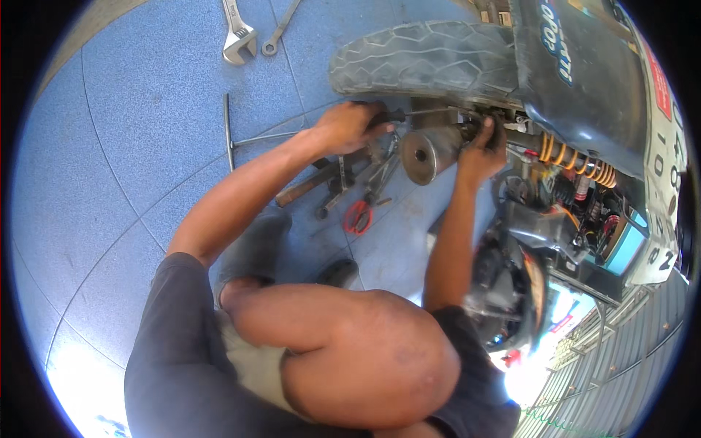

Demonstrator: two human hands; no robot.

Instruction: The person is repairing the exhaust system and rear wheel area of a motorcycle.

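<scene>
My left hand (349,130) is closed round the dark handle of a screwdriver (431,112). Its thin shaft points right, toward the hub area below the motorcycle's rear tyre (431,58). My right hand (483,153) reaches up beside the round end of the exhaust muffler (422,156). The thumb and fingers of that hand are bent against a small part close to the shaft's tip; the part itself is hidden. Just right of this hand runs a shock absorber with an orange spring (580,159).
An adjustable wrench (237,42) and another wrench (272,45) lie on the blue floor (139,109) at the far left. A T-handled bar (228,131) is nearer. Loose tools and a red ring-shaped thing (358,217) lie below the muffler. Another motorcycle (504,292) stands right.
</scene>
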